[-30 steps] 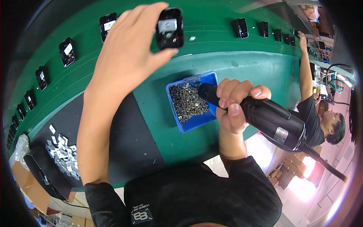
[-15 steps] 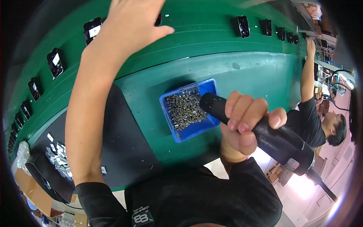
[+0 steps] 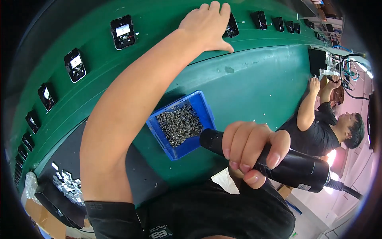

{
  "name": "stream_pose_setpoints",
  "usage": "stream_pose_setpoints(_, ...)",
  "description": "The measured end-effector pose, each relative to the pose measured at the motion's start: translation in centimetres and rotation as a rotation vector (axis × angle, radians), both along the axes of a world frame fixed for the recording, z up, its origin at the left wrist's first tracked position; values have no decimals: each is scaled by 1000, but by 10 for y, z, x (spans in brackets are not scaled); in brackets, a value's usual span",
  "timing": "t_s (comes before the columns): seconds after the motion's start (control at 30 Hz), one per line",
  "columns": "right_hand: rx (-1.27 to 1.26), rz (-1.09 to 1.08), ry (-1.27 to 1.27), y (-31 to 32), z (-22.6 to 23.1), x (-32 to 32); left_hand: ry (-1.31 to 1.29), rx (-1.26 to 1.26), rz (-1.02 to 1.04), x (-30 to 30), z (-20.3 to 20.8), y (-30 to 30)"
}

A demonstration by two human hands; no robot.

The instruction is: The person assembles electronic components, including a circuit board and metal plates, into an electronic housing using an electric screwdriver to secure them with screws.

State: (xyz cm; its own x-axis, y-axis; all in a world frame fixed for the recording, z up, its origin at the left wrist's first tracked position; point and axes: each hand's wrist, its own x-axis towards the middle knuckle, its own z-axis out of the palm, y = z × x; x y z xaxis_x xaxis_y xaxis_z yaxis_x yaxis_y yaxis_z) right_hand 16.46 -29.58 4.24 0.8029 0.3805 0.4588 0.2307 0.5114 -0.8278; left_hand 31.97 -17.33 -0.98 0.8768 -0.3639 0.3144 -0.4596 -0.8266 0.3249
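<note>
My left hand (image 3: 207, 26) reaches across the green belt with its thumb spread and fingers stretched out. Its fingers are right beside a black device housing (image 3: 232, 28), partly hidden behind them; contact cannot be made out. In my right hand (image 3: 250, 149) is a black corded electric screwdriver (image 3: 300, 169), fingers wrapped round its body. The screwdriver's front end points left, at the right rim of a blue bin (image 3: 181, 153). Inside the bin lies a heap of small metal screws (image 3: 179, 125).
Open black housings with white labels (image 3: 123, 32) stand in a row along the green belt (image 3: 163, 24). A black mat (image 3: 145, 171) carries a pile of small silvery parts (image 3: 67, 185) at left. A co-worker (image 3: 314, 123) in black works at right. Cables (image 3: 350, 67) hang beyond.
My left hand has moved right along the belt to another housing. The screwdriver has shifted slightly left and down in view. The co-worker's arm has drawn back from the belt.
</note>
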Motion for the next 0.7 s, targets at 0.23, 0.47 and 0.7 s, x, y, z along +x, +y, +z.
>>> stream_pose_setpoints(0.23, 55, -33, 31, 6, 0, 6, 126, -101, -144, 27, 6, 10)
stream_pose_setpoints(0.47, 60, -34, 45, 6, -7, 3, 25, -338, -39, -86, 60, 120)
stream_pose_setpoints(0.7, 97, -150, 25, 16, -2, -15, 192, -165, 193, -262, 33, 211)
